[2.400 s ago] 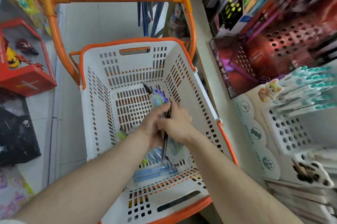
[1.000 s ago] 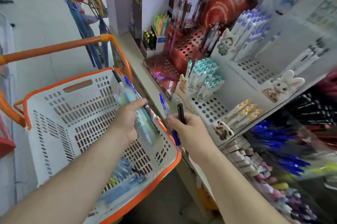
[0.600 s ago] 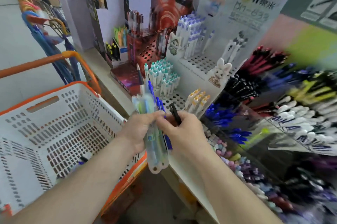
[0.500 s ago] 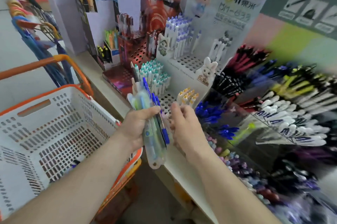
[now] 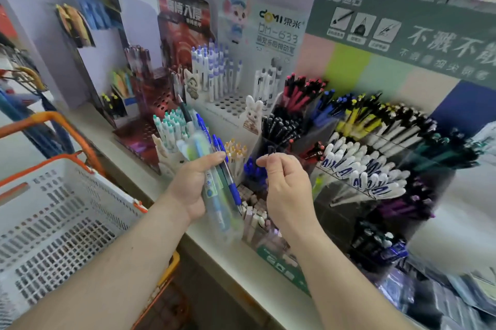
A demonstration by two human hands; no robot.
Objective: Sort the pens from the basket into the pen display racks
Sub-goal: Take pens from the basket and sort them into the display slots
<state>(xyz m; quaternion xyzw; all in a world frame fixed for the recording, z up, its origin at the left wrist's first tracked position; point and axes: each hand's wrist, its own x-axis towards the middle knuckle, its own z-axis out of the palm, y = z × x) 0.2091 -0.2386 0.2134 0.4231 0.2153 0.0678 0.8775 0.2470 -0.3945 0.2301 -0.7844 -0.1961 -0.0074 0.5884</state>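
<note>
- Head view: the left hand (image 5: pixel 192 184) grips a bundle of pens (image 5: pixel 214 168), blue ones and pale green ones in clear wrap, tips fanned upward over the shelf's front edge.
- The right hand (image 5: pixel 285 184) pinches a black pen (image 5: pixel 270 149) between thumb and fingers, only its top showing.
- The white basket (image 5: pixel 53 222) with orange rim sits at lower left, beside the shelf.
- Pen racks (image 5: pixel 357 142) crowd the shelf (image 5: pixel 236 262) behind both hands, with teal-capped pens (image 5: pixel 170 125) just behind the bundle.
</note>
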